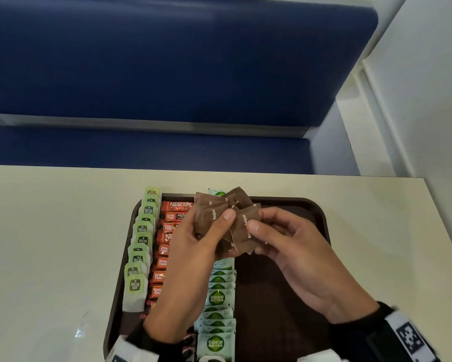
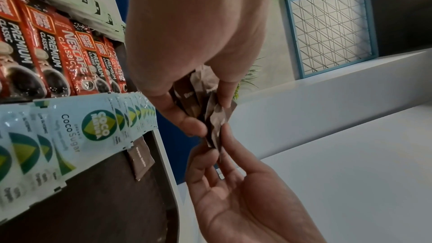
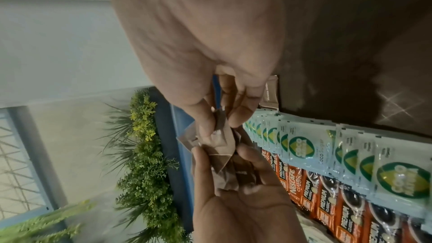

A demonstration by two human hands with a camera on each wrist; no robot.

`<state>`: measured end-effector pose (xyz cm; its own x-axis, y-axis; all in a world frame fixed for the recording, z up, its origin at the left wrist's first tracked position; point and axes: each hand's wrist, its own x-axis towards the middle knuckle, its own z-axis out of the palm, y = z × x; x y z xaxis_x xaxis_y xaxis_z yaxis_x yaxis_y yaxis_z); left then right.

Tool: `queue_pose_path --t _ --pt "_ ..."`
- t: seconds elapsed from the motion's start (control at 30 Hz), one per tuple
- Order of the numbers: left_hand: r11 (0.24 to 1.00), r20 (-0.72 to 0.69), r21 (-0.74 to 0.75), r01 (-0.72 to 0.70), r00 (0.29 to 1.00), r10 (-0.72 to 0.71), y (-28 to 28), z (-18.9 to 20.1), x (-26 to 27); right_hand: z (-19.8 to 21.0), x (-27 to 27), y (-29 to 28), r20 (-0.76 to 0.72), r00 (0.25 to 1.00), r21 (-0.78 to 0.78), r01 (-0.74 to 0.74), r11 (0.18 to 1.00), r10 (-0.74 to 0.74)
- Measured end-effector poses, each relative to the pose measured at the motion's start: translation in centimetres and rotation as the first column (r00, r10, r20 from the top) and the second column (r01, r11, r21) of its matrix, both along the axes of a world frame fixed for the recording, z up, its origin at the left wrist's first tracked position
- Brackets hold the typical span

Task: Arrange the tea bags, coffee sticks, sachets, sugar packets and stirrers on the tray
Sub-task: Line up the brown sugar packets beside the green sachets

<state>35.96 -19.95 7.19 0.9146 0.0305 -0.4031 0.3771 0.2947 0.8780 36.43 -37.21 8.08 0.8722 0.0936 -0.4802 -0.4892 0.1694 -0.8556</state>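
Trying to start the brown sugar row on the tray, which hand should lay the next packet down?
Probably the right hand: it pinches one brown sugar packet directly above the tray's bare part.

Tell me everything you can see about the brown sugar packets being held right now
The brown sugar packets are small, flat, crinkled brown paper squares with white "Sugar" lettering. Several are fanned in the left hand, above the tray. The right hand pinches one packet at the bunch's right edge.
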Motion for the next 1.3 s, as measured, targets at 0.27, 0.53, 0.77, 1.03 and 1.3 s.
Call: queue_pose_path --t 0.27,0.53,0.77,1.03,1.3 --pt "0.997 0.047 0.074 0.018 0.999 -0.021 0.4 0.1 -0.3 0.3 -0.2 -0.3 0.06 0.997 -0.148 0.055 0.987 -0.047" --pt "0.986 0.091 0.155 -0.053 0.995 0.039 1.0 -0.3 -0.9 0.3 -0.4 -0.1 0.04 0.999 -0.137 0.018 0.99 -0.012" --pt "0.98 0.076 0.144 -0.14 0.989 0.13 2.5 -0.8 -1.0 -0.3 -0.2 -1.0 0.031 0.999 -0.294 -0.009 0.956 0.019" --pt "0.97 0.062 0.147 -0.195 0.98 0.188 4.5 -1.2 -1.3 -5.0 0.1 -2.2 0.015 1.0 -0.468 0.018 0.884 -0.013" --pt "0.969 0.053 0.149 -0.198 0.98 0.192 4.4 -1.6 -1.8 -7.4 0.7 -0.6 0.152 0.987 -0.645 0.058 0.762 0.054"
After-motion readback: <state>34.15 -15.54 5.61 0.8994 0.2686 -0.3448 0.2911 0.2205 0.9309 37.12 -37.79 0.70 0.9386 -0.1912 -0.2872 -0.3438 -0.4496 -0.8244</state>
